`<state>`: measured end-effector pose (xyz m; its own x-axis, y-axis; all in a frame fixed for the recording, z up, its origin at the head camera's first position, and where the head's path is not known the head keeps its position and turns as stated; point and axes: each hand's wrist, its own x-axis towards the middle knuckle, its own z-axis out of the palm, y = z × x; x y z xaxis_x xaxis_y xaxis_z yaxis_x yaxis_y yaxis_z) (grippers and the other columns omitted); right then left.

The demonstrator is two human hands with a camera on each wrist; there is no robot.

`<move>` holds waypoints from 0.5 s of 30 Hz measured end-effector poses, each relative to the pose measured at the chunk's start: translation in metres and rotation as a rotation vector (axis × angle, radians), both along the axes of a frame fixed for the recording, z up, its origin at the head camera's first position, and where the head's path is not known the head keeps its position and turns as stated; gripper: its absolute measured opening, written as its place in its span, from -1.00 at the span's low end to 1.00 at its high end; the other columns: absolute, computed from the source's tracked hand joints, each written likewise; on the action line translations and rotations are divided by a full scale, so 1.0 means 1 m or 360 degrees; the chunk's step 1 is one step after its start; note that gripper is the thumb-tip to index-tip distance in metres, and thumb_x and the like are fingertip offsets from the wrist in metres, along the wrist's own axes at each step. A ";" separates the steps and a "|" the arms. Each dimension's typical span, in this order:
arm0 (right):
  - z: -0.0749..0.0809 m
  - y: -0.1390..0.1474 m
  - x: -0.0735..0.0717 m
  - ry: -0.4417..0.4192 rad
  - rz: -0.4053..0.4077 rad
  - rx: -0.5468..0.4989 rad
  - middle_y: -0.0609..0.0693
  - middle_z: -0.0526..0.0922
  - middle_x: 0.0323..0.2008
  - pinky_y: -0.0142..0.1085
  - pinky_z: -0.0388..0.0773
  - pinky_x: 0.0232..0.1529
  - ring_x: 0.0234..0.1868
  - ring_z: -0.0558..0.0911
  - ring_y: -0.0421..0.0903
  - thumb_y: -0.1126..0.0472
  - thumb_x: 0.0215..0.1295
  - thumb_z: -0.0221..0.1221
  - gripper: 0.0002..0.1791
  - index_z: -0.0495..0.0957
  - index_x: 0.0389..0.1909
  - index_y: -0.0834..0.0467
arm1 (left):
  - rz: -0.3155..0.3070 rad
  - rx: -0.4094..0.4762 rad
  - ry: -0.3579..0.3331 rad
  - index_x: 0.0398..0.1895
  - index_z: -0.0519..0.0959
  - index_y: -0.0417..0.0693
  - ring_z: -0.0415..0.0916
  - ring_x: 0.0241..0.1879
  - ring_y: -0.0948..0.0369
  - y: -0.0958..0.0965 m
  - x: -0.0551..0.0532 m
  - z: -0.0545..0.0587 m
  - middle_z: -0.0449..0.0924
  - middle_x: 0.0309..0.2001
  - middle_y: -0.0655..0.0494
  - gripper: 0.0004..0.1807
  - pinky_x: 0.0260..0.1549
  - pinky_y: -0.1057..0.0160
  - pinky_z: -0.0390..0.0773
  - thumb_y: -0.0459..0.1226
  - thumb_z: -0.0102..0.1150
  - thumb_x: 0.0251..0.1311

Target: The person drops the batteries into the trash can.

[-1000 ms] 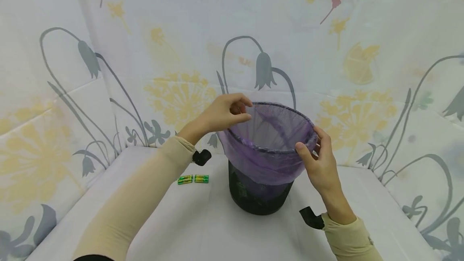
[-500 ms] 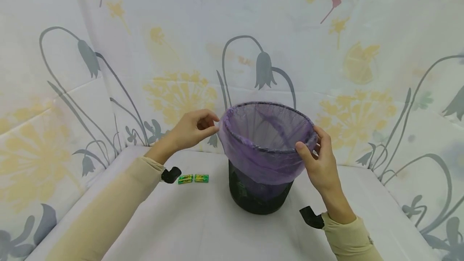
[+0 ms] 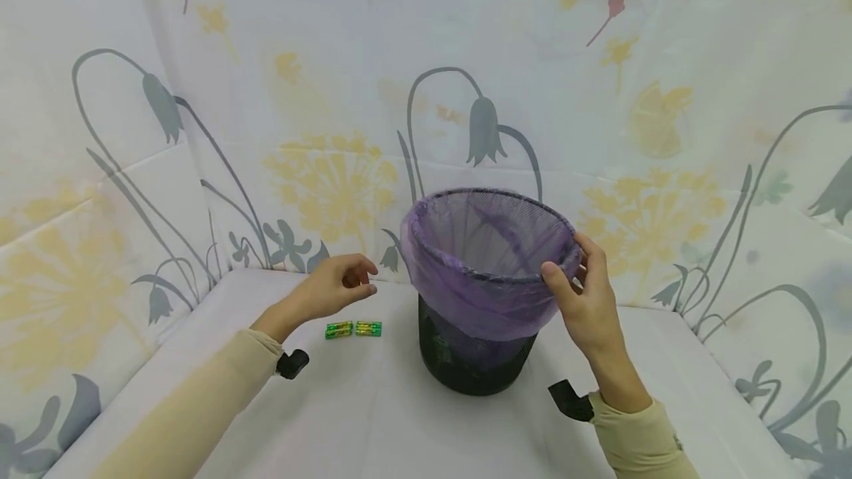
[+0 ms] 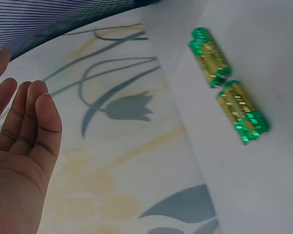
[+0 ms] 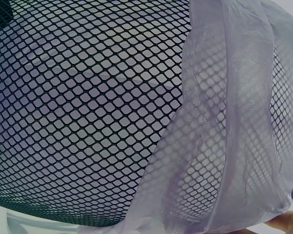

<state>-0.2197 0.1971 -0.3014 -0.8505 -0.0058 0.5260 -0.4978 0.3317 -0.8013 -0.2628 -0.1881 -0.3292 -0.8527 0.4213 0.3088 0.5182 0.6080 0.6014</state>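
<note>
A black mesh wastebasket stands upright, lined with a thin purple bin bag folded down over its rim. My right hand grips the rim at its right side through the bag, thumb in front and fingers behind. In the right wrist view, the mesh and the draped bag fill the picture. My left hand hovers left of the basket, fingers loosely bent and holding nothing. Just below its fingertips, two small groups of green and gold batteries lie end to end; the left wrist view shows both groups of batteries.
A white cloth covers the table. Behind and at both sides rises a white curtain printed with flowers. A small black camera mount sits on each wrist, the left mount near the batteries.
My left hand has drawn away from the basket's rim, moving left and down to above the batteries. The bag's left edge now hangs over the rim. My right hand keeps its grip.
</note>
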 end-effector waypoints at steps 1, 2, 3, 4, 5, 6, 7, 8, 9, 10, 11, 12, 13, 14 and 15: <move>0.000 0.000 0.000 0.0001 0.0001 0.0001 0.09 0.27 0.27 -0.21 0.31 0.19 0.24 0.36 0.02 0.12 0.36 0.11 -0.28 0.00 0.44 0.05 | 0.0002 -0.0012 -0.0016 -0.06 0.54 -0.03 0.45 -0.46 0.23 -0.002 0.000 -0.004 0.52 -0.38 0.19 -0.76 -0.41 0.24 0.50 -0.22 0.24 0.22; 0.000 0.000 0.000 -0.0002 0.0001 0.0002 0.09 0.27 0.27 -0.22 0.31 0.18 0.24 0.36 0.02 0.12 0.36 0.11 -0.28 -0.01 0.44 0.05 | 0.0007 -0.0024 -0.0027 -0.07 0.55 -0.03 0.45 -0.46 0.23 -0.004 0.000 -0.009 0.52 -0.38 0.20 -0.75 -0.41 0.24 0.49 -0.22 0.25 0.21; 0.000 0.000 0.001 -0.0004 0.0004 0.0002 0.09 0.27 0.27 -0.24 0.31 0.18 0.24 0.36 0.01 0.12 0.36 0.11 -0.28 -0.01 0.45 0.05 | 0.0014 -0.0034 -0.0040 -0.07 0.55 -0.03 0.44 -0.46 0.23 -0.006 0.001 -0.013 0.51 -0.39 0.20 -0.75 -0.42 0.25 0.49 -0.21 0.26 0.20; 0.000 0.000 0.001 -0.0006 0.0005 0.0003 0.09 0.27 0.27 -0.25 0.31 0.17 0.23 0.36 0.01 0.12 0.36 0.11 -0.28 -0.01 0.45 0.05 | 0.0022 -0.0047 -0.0049 -0.08 0.55 -0.03 0.43 -0.47 0.24 -0.008 0.001 -0.017 0.51 -0.39 0.21 -0.75 -0.42 0.25 0.48 -0.21 0.27 0.20; 0.000 0.000 0.001 -0.0009 0.0008 0.0002 0.09 0.27 0.27 -0.25 0.31 0.17 0.24 0.35 0.01 0.12 0.36 0.10 -0.28 -0.02 0.45 0.05 | 0.0027 -0.0059 -0.0056 -0.09 0.55 -0.03 0.43 -0.46 0.24 -0.010 0.001 -0.021 0.51 -0.39 0.22 -0.75 -0.42 0.25 0.49 -0.21 0.28 0.19; 0.000 0.000 0.001 -0.0009 0.0011 0.0001 0.10 0.27 0.27 -0.25 0.31 0.17 0.24 0.35 0.01 0.12 0.37 0.10 -0.28 -0.02 0.45 0.05 | 0.0030 -0.0073 -0.0059 -0.09 0.55 -0.04 0.44 -0.45 0.25 -0.012 0.001 -0.025 0.51 -0.39 0.22 -0.74 -0.41 0.25 0.49 -0.21 0.29 0.18; 0.000 0.000 0.001 -0.0009 0.0013 0.0000 0.10 0.27 0.27 -0.25 0.31 0.17 0.24 0.35 0.01 0.12 0.37 0.10 -0.28 -0.02 0.45 0.05 | 0.0033 -0.0085 -0.0059 -0.10 0.55 -0.04 0.44 -0.44 0.26 -0.014 0.002 -0.029 0.50 -0.39 0.22 -0.74 -0.39 0.26 0.49 -0.21 0.30 0.17; 0.000 0.000 0.001 -0.0008 0.0016 -0.0004 0.10 0.27 0.26 -0.24 0.31 0.17 0.24 0.35 0.01 0.12 0.37 0.10 -0.28 -0.02 0.45 0.06 | 0.0035 -0.0095 -0.0059 -0.10 0.55 -0.05 0.45 -0.43 0.26 -0.016 0.002 -0.032 0.50 -0.38 0.22 -0.74 -0.38 0.26 0.50 -0.22 0.31 0.16; 0.000 0.000 0.001 -0.0006 0.0019 -0.0008 0.10 0.27 0.26 -0.22 0.30 0.18 0.24 0.35 0.02 0.13 0.36 0.10 -0.28 -0.02 0.45 0.06 | 0.0034 -0.0105 -0.0060 -0.11 0.55 -0.05 0.46 -0.42 0.27 -0.018 0.002 -0.036 0.50 -0.38 0.21 -0.74 -0.37 0.26 0.50 -0.23 0.31 0.15; 0.000 0.000 0.001 -0.0006 0.0021 -0.0009 0.10 0.26 0.26 -0.19 0.30 0.19 0.24 0.35 0.02 0.13 0.36 0.10 -0.27 -0.02 0.45 0.06 | 0.0032 -0.0113 -0.0064 -0.11 0.55 -0.07 0.46 -0.41 0.27 -0.020 0.003 -0.040 0.49 -0.38 0.21 -0.73 -0.37 0.26 0.50 -0.24 0.32 0.14; 0.000 0.000 0.001 -0.0006 0.0025 -0.0012 0.11 0.26 0.26 -0.16 0.29 0.19 0.25 0.34 0.03 0.13 0.36 0.10 -0.27 -0.02 0.45 0.06 | 0.0028 -0.0121 -0.0067 -0.12 0.55 -0.08 0.46 -0.41 0.27 -0.022 0.003 -0.043 0.49 -0.38 0.20 -0.73 -0.37 0.27 0.51 -0.26 0.33 0.12; 0.001 0.000 0.001 -0.0006 0.0029 -0.0013 0.11 0.26 0.26 -0.13 0.29 0.20 0.25 0.34 0.03 0.13 0.37 0.10 -0.27 -0.02 0.45 0.06 | 0.0028 -0.0129 -0.0070 -0.12 0.55 -0.09 0.46 -0.40 0.28 -0.024 0.003 -0.046 0.49 -0.38 0.20 -0.73 -0.37 0.28 0.50 -0.27 0.33 0.11; 0.001 0.000 0.001 -0.0008 0.0033 -0.0015 0.11 0.25 0.27 -0.10 0.28 0.21 0.25 0.34 0.03 0.13 0.37 0.10 -0.27 -0.03 0.45 0.06 | 0.0030 -0.0136 -0.0077 -0.12 0.55 -0.10 0.46 -0.40 0.28 -0.026 0.003 -0.049 0.48 -0.38 0.20 -0.73 -0.38 0.28 0.50 -0.29 0.34 0.10; 0.001 0.000 0.001 -0.0008 0.0036 -0.0018 0.11 0.25 0.27 -0.08 0.27 0.21 0.26 0.33 0.04 0.13 0.37 0.10 -0.27 -0.03 0.45 0.06 | 0.0031 -0.0140 -0.0083 -0.13 0.55 -0.10 0.46 -0.41 0.27 -0.027 0.003 -0.052 0.48 -0.38 0.19 -0.73 -0.39 0.29 0.50 -0.30 0.34 0.10; 0.001 0.000 0.001 -0.0009 0.0039 -0.0019 0.10 0.25 0.27 -0.06 0.27 0.22 0.26 0.33 0.04 0.13 0.37 0.10 -0.27 -0.03 0.45 0.05 | 0.0033 -0.0145 -0.0088 -0.13 0.55 -0.12 0.46 -0.41 0.27 -0.029 0.003 -0.055 0.48 -0.39 0.19 -0.72 -0.40 0.29 0.49 -0.31 0.34 0.09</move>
